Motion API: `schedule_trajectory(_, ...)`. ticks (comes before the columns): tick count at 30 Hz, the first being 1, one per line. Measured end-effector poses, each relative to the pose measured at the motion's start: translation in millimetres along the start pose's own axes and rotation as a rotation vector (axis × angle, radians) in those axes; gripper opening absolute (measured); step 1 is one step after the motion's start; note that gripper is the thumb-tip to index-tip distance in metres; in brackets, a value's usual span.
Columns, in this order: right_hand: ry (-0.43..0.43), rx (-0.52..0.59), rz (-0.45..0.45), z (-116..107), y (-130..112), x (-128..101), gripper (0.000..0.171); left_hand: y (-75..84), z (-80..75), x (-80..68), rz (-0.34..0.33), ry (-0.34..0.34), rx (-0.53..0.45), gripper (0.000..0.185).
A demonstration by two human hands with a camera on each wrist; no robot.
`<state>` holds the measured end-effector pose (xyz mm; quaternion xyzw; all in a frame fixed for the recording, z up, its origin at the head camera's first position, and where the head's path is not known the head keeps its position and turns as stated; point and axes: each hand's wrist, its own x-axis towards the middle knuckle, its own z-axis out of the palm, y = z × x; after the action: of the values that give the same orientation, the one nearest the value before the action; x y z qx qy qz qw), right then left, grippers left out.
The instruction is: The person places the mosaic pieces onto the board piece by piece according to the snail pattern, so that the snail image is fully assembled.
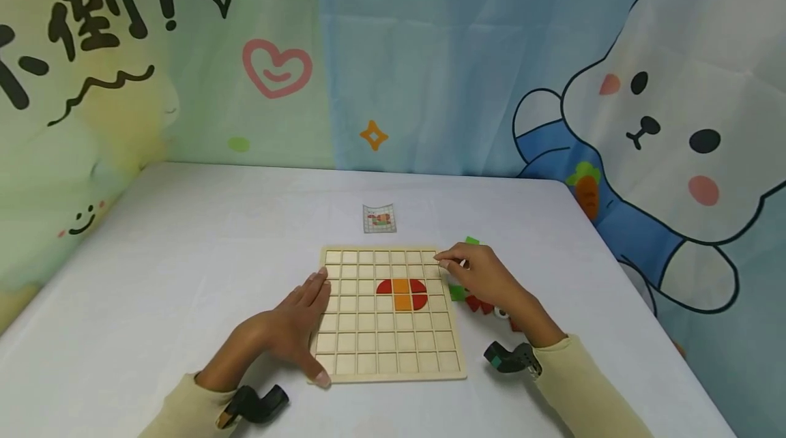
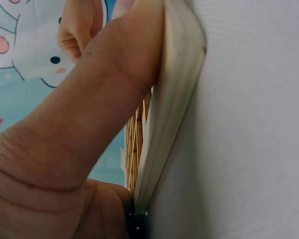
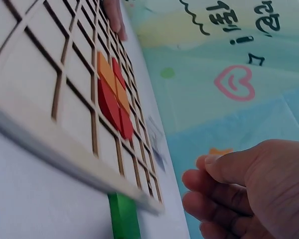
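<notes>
A pale wooden grid board point(image 1: 344, 356) lies flat on the white table. Near its middle sit a few red and orange pieces point(image 1: 402, 293), seen edge-on as pieces point(image 3: 112, 94) in the right wrist view. My left hand point(image 1: 295, 329) rests with straight fingers on the board's left edge, thumb at the near left corner; close up the thumb point(image 2: 89, 99) presses against the board's rim point(image 2: 174, 99). My right hand point(image 1: 451, 262) hovers at the board's far right corner with curled fingers point(image 3: 209, 204). Thumb lies on forefinger and no piece shows between them.
Loose green pieces point(image 1: 457, 292) and red pieces point(image 1: 479, 303) lie just right of the board, partly under my right wrist. A small pattern card point(image 1: 379, 218) lies behind the board. A printed cloth backdrop point(image 1: 430, 49) hangs behind the table.
</notes>
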<state>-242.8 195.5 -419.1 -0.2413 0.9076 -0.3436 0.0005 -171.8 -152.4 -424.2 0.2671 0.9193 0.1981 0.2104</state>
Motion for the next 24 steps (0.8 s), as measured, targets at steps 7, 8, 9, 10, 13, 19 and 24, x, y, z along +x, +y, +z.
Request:
schedule_trajectory(7,0.03,-0.049,0.058,-16,19,-13,0.021,-0.1,2.4,1.4,-0.016,0.001,0.004,0.145)
schedule_trajectory(8,0.034,-0.059,0.067,-18,21,-15,0.021,0.2,2.4,1.2,-0.018,0.001,0.005,0.146)
schedule_trajectory(9,0.035,-0.065,0.077,-20,23,-16,0.022,0.1,2.5,1.4,-0.016,0.003,0.001,0.146)
schedule_trajectory(10,0.036,-0.07,0.09,-22,25,-18,0.022,0.6,2.3,1.2,-0.017,0.003,0.001,0.146)
schedule_trajectory(13,0.019,-0.081,0.143,-28,29,-22,0.025,1.1,2.3,1.4,-0.022,0.003,0.005,0.146)
schedule_trajectory(19,-0.048,-0.119,0.227,-33,32,-27,0.024,1.7,1.3,0.6,-0.023,0.004,0.001,0.146)
schedule_trajectory(24,-0.097,-0.159,0.291,-32,32,-32,0.024,2.2,0.0,-0.7,-0.022,0.002,-0.005,0.145)
